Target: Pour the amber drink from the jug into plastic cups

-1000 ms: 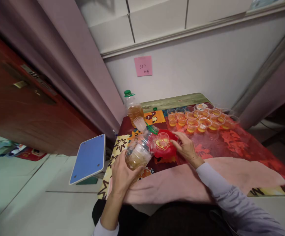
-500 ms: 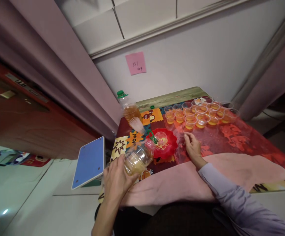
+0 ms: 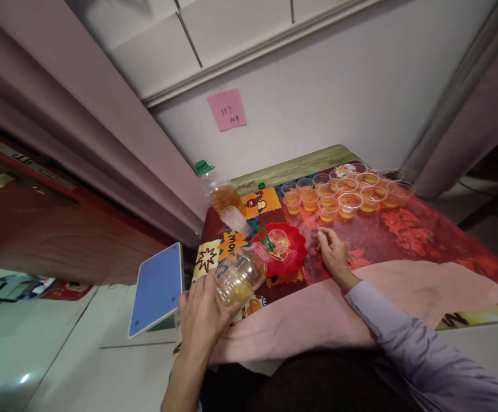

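My left hand (image 3: 203, 309) is wrapped round a clear plastic bottle (image 3: 239, 276) with some pale yellow liquid in it. The bottle is tipped over, its neck pointing right towards a red scalloped plate (image 3: 297, 247). On that plate stands a clear plastic cup (image 3: 279, 240); yellowish strands show about it and a green looped piece (image 3: 266, 239) lies at the left rim. Whether liquid is flowing, I cannot tell. My right hand (image 3: 333, 252) rests just right of the plate, loosely curled, with nothing visible in it.
Several clear cups of amber liquid (image 3: 328, 209) stand in rows at the back right. A green-capped bottle (image 3: 225, 197) and a stack of cups (image 3: 235, 219) are at the back left. A green cap (image 3: 261, 186) lies behind. Pink cloth (image 3: 317, 320) covers the front edge; a blue board (image 3: 156, 289) is left.
The view has shifted slightly. My left hand still holds the tipped bottle over the plate's left side, and my right hand stays beside the plate.
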`<state>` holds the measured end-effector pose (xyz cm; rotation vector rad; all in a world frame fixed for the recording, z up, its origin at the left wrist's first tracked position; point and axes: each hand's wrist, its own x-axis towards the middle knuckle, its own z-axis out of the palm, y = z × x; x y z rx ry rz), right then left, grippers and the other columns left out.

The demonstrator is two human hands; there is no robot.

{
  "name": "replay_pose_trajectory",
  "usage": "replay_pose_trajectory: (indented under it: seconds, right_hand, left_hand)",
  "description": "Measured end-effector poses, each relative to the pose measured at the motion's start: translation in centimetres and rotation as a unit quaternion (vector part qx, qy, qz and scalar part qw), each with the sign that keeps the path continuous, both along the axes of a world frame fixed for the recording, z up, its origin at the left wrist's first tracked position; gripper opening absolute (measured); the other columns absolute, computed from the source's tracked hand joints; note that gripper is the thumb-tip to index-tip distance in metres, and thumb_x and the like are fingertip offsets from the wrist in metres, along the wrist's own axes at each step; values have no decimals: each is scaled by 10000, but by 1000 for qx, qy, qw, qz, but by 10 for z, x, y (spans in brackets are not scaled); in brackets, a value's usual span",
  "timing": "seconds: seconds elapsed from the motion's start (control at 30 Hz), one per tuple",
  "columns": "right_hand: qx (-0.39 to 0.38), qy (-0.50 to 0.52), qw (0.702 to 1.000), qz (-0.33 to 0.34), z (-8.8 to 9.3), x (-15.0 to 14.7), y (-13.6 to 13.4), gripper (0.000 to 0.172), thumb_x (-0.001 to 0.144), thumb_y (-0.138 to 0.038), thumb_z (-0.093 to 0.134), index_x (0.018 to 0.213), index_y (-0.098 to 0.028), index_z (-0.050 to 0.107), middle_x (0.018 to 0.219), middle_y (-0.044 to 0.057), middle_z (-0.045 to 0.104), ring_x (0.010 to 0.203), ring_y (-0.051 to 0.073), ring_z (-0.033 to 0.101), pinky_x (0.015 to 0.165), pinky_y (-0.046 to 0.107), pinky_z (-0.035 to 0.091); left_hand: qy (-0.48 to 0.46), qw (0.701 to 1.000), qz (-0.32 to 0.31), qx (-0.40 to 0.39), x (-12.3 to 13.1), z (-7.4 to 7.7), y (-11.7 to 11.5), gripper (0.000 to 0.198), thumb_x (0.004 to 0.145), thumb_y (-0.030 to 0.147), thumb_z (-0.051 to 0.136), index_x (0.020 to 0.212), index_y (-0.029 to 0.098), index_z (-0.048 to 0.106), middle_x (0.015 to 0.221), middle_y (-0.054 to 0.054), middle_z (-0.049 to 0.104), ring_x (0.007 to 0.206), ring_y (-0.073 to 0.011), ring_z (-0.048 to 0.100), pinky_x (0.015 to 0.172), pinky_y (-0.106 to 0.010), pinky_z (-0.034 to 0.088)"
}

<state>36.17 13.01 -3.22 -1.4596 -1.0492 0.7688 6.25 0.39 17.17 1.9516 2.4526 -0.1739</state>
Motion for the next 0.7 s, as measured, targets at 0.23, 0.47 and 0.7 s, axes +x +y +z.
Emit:
replay_pose_trajectory:
  seconds: [0.23,0.47,0.7]
  right_hand:
    - [2,15,1000,1,-2,-1,1,730,955,-815,534,1224,-170,748,998,140,838,632,245,719,616,383,581]
    - [2,25,1000,4,-2,-1,1,703,962,-793,547,1224,-172,744,1006,142,837,631,235,707,603,369,576]
    - [4,41,999,4,-1,-2,1,686,957,-781,553,1219,-173,734,984,136,830,624,234,698,599,370,576]
  left_hand:
    - [9,1000,-6,-7,2,6,2,866,839,440,832,1584,159,494,1554,-177,670,1438,-390,612,1130,-510,454]
    - [24,1000,-8,-15,3,12,5,874,833,460,831,1581,155,497,1552,-179,672,1424,-387,622,1117,-505,452]
    - [31,999,-16,-10,3,16,6,851,825,460,838,1557,169,517,1541,-177,676,1403,-391,633,1100,-515,457]
